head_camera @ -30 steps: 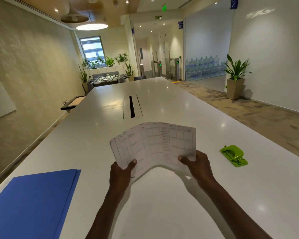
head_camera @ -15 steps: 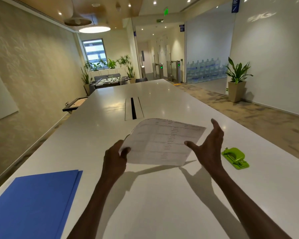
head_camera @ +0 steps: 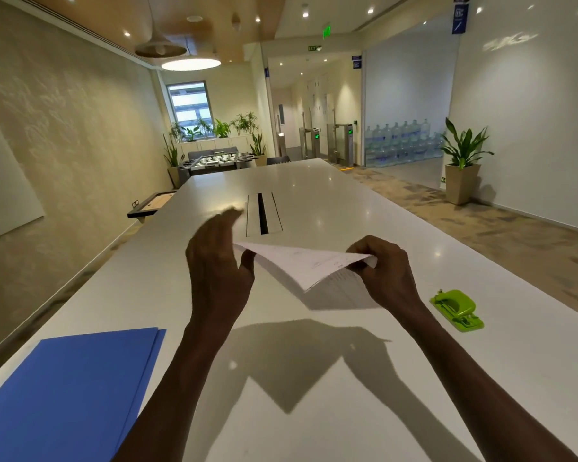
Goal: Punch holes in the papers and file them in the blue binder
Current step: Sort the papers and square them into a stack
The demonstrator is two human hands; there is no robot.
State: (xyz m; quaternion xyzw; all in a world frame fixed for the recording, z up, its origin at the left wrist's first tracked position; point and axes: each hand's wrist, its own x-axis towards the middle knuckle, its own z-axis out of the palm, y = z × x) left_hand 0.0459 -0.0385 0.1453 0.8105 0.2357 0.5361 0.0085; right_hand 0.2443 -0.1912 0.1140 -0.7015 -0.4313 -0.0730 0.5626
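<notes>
The papers (head_camera: 309, 266), spread flat a moment ago, now seem folded over above mid-desk; right hand (head_camera: 386, 273) pinches one corner, left hand (head_camera: 219, 265) grips the other, blurred. Likely centring for the punch (head_camera: 456, 310).

so the binder (head_camera: 64, 391) near left is solid bright blue, no pattern. Hole punch (head_camera: 456, 310) on the right is lime green. The papers (head_camera: 309, 266) are white with faint grey printing, too blurry to read. Table (head_camera: 347, 411) is plain glossy white with a black slot (head_camera: 263, 213) down the middle further out. Far right there's a green plant (head_camera: 462, 146) in a tan pot (head_camera: 460, 183), and the floor (head_camera: 531, 235) is mottled brown-grey.
</notes>
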